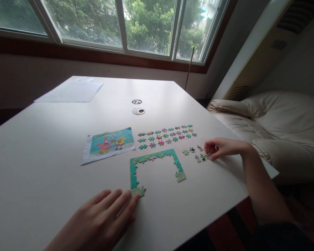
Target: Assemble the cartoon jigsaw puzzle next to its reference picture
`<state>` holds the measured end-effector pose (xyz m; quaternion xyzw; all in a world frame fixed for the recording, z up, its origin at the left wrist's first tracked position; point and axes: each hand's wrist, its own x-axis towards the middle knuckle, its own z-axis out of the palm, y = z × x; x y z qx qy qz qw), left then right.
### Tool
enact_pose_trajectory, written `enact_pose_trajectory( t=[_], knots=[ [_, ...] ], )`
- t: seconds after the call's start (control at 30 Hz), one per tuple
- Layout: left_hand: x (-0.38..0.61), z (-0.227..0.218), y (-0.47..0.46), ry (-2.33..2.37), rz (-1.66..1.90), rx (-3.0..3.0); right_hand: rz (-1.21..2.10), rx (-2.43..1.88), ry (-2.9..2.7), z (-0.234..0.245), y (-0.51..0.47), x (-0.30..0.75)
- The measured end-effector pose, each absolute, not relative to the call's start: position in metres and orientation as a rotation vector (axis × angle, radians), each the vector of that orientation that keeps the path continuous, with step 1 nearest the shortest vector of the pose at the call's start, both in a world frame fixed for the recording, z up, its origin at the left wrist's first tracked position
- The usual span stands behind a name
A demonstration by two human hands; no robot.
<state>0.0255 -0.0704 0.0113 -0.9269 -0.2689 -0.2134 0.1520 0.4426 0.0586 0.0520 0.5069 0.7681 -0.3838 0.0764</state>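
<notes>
A partly joined jigsaw puzzle border point(133, 173) lies on the white table, made of teal top and side pieces with pale green pieces at both lower ends. My left hand point(102, 212) lies flat, fingers stretched out, its fingertips touching the pale green corner piece point(138, 190) at the lower left. To the right, my right hand point(221, 148) is curled, thumb and fingers closing on a puzzle piece point(207, 156) at the edge of a small group of pale pieces point(197, 158). The fingers partly hide that piece.
Rows of loose puzzle pieces point(161, 143) lie beyond the border. Left of them is a cartoon reference picture point(111, 143) on paper. Two round items point(138, 111) and a white sheet point(70, 92) lie farther back on the table point(54, 139). A cream sofa point(285, 118) stands at right.
</notes>
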Motion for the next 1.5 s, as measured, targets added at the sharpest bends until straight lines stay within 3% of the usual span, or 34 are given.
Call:
enact_pose_trajectory(
  t=[0.33,0.7,1.1,1.5],
  knots=[
    [0.023,0.004,-0.072,-0.806,-0.604,-2.653,-1.062,1.695,2.431,0.05,0.063,0.439],
    [0.023,0.006,-0.07,-0.78,-0.616,-2.656,-1.242,1.615,2.427,0.039,0.066,0.432],
    [0.026,0.01,-0.07,-0.752,-0.624,-2.654,-1.177,1.638,2.608,0.047,0.059,0.411],
    [0.028,0.014,-0.07,-0.75,-0.582,-2.653,-1.633,1.153,2.723,0.037,0.003,0.269]
  ],
)
